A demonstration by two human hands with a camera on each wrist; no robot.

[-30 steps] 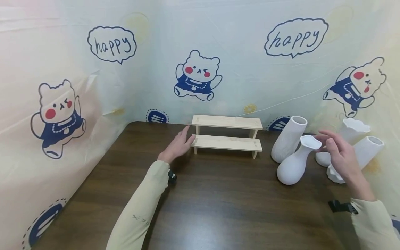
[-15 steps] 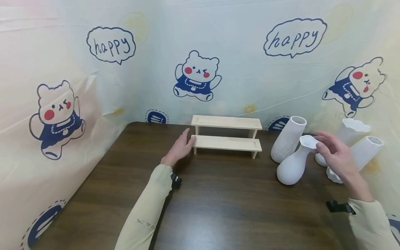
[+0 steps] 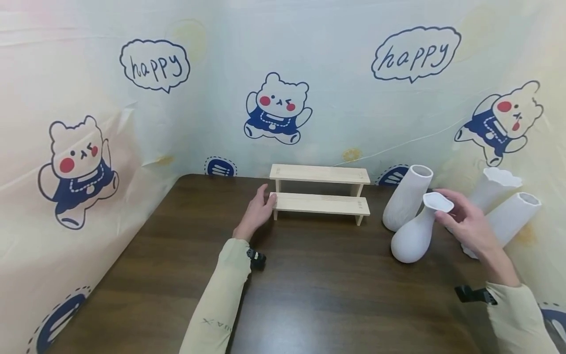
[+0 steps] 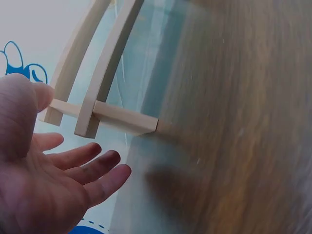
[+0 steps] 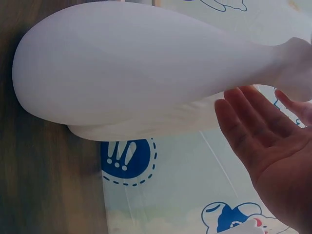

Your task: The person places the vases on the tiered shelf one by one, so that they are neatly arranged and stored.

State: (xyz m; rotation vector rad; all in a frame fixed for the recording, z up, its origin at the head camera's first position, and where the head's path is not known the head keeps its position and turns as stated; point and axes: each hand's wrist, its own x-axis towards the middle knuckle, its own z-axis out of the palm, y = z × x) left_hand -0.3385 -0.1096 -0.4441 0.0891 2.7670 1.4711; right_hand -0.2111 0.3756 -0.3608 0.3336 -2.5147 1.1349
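In the head view a white vase (image 3: 412,240) with a round body and flared lip stands at the front of a group of white vases. My right hand (image 3: 469,227) is at its neck, thumb by the lip and fingers behind. In the right wrist view those fingers (image 5: 253,124) are fairly straight beside the neck of the vase (image 5: 122,63); firm contact is not plain. My left hand (image 3: 257,212) is at the left end of a two-tier wooden stand (image 3: 318,202). In the left wrist view its fingers (image 4: 105,185) are spread beside the stand's end, thumb near the wood.
Just behind the front vase leans a textured white vase (image 3: 407,199). A ruffled-rim vase (image 3: 493,187) and another slanted white vase (image 3: 513,219) stand at the right, partly behind my right hand. A printed cloth (image 3: 336,98) backs the dark wooden table (image 3: 309,285).
My right hand has moved left to the front vase's neck, its thumb coming to the lip. My left hand has shifted slightly at the stand's end. Vases and stand have stayed put.
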